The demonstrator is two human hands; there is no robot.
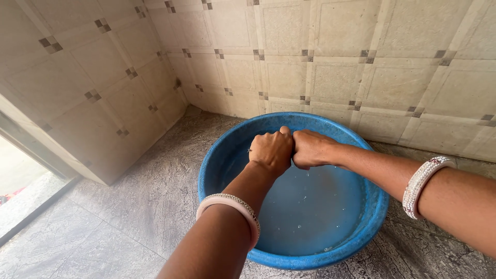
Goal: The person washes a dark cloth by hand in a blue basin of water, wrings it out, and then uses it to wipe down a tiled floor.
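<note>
Beige tiled walls [330, 67] with small dark square insets meet in a corner above a grey stone-patterned floor [129, 217], and an open doorway shows at the far left edge. On the floor near that corner sits a wide round blue plastic basin [217, 155], holding shallow clear water [310, 206] with a few small bubbles and drops on its surface. Both forearms reach in from the lower edge and meet above the basin's far half. The left hand [271, 151] and the right hand [311, 148] are each curled into a tight fist, pressed knuckle to knuckle, with the left thumb tip showing on top between them; whether anything is clenched inside the fists cannot be told. A pale beaded bangle [230, 204] circles the left wrist, and a white studded bangle [421, 181] circles the right wrist.
</note>
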